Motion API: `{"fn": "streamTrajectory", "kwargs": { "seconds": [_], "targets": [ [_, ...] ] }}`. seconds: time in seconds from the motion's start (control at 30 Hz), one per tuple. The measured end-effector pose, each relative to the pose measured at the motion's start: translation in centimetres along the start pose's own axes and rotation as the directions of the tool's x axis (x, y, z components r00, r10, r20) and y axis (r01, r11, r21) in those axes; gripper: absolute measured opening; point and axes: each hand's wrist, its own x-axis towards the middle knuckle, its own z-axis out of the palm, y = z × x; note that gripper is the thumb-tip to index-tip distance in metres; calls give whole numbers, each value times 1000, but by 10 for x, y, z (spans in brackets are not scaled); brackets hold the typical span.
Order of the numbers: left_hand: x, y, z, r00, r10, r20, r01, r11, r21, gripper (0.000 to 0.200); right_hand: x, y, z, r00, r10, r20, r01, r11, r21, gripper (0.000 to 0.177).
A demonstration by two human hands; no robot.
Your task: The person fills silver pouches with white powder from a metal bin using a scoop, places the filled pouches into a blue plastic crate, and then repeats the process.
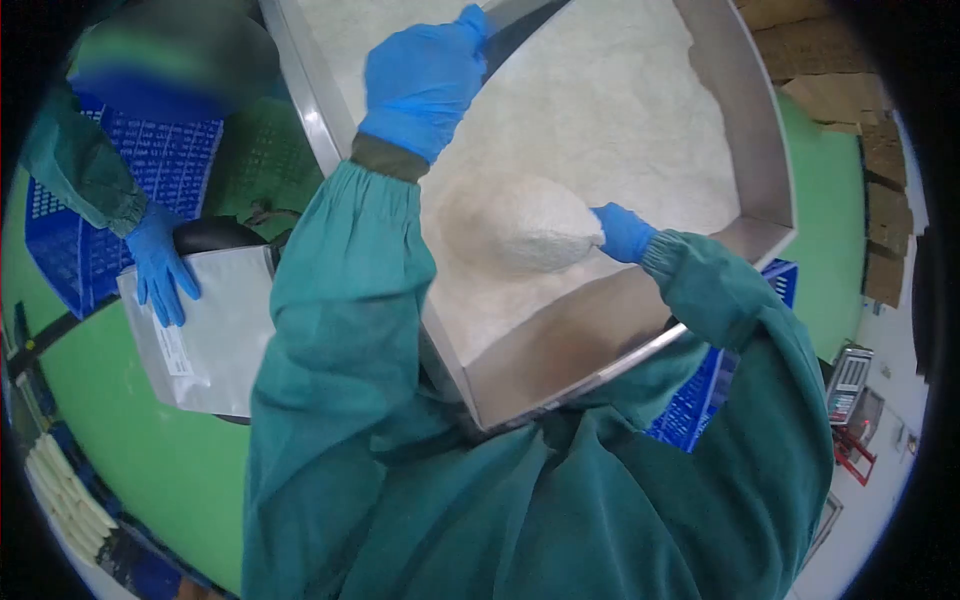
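Metal tray (pixel 735 120) holds white powder (pixel 620 100). Heaped mound (pixel 545 225) sits inside the tray, toward its near wall. Right hand (pixel 625 232) over the tray, at the mound's right edge; mound directly left of the fingers, touching. Fingertips hidden, can't tell if clamped on anything. Left hand (pixel 425 85) at the tray's far left part, fingers curled on a metal strip (pixel 512 18), mound well below them. Left of tray: co-worker's gloved hand (pixel 160 262) on white packet (pixel 215 325).

Blue crate (pixel 70 235) at left, brown cardboard (pixel 832 98) at upper right, green floor (pixel 200 480)
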Motion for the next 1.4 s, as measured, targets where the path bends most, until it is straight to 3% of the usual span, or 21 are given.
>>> {"fn": "streamTrajectory", "kwargs": {
  "seconds": [0.03, 0.07, 0.13, 0.2, 0.33, 0.4, 0.5, 0.57, 0.63, 0.7, 0.8, 0.83, 0.93, 1.0, 1.03, 1.1, 1.17, 1.3, 1.33, 1.37, 1.4],
  "targets": [
    [6, 7, 7, 1000, -12, -24, 11, 1000, -17, 32, -22, -1, -17, 997, 58, -57, -57, 998, 28, 26],
    [9, 14, 16, 994, 48, 95, -36, 992, -122, 36, -40, -1, -35, 987, 108, -119, -102, 993, 51, 25],
    [21, 22, 5, 924, 176, 338, -130, 979, -155, 46, -72, -5, -76, 981, 36, -192, -30, 999, 33, 24],
    [26, 13, 50, 881, 264, 393, -183, 955, -232, 37, -75, -14, -120, 966, -43, -254, 49, 999, 14, 23],
    [5, 27, 30, 888, 183, 421, -107, 974, -197, 22, -65, -45, -176, 953, -63, -295, -16, 966, -257, 27],
    [-2, 39, 9, 924, 108, 366, -18, 971, -240, 20, -37, -87, -177, 963, 52, -264, -182, 849, -496, 26],
    [3, 50, -8, 944, 64, 325, 23, 966, -258, 22, -5, -127, -176, 930, 250, -269, -355, 799, -486, 20],
    [12, 47, -16, 928, 8, 373, 91, 965, -246, 25, -21, -111, -190, 946, 89, -313, -277, 722, -633, 17],
    [18, 24, -3, 937, 33, 348, 54, 970, -236, 24, -65, -111, -219, 942, 136, -307, -320, 637, -701, 16],
    [27, -2, 10, 938, 63, 340, 18, 973, -228, 22, -85, -85, -227, 847, 288, -447, -522, 607, -599, 17],
    [29, -20, 30, 922, 144, 359, -69, 974, -215, 23, -20, 33, -164, 839, 361, -406, -524, 736, -428, 21],
    [29, -20, 30, 939, 108, 328, -29, 971, -237, 24, 23, 81, -123, 901, 374, -220, -434, 789, -434, 27],
    [35, -27, 42, 960, 67, 272, -3, 974, -228, 29, 112, 86, 13, 979, 191, -78, -206, 903, -376, 26],
    [33, -22, 38, 967, 39, 252, 7, 984, -179, 27, 153, 59, 78, 970, -125, -208, 105, 989, -101, 27],
    [34, -22, 36, 963, 28, 267, 18, 986, -168, 27, 152, 49, 77, 971, -134, -197, 118, 989, -89, 27],
    [35, -19, 27, 964, 12, 264, 40, 981, -192, 26, 133, 30, 50, 991, 127, -48, -132, 986, -104, 24],
    [35, -25, 36, 965, 36, 261, 23, 976, -219, 26, 89, 13, 1, 975, 217, 38, -208, 964, -168, 30],
    [35, -31, 47, 981, 97, 165, -48, 960, -276, 26, -27, -34, -114, 966, 203, -160, -235, 947, -220, 24],
    [34, -28, 44, 985, 97, 143, -54, 958, -280, 26, -46, -13, -125, 951, -19, -308, -36, 985, -171, 24],
    [35, -24, 39, 975, 103, 196, -55, 970, -237, 26, -59, -42, -158, 952, 147, -267, -178, 979, -97, 26],
    [36, -19, 34, 964, 104, 246, -57, 980, -190, 25, -66, -58, -177, 947, 140, -289, -179, 977, -112, 26]
  ]
}}
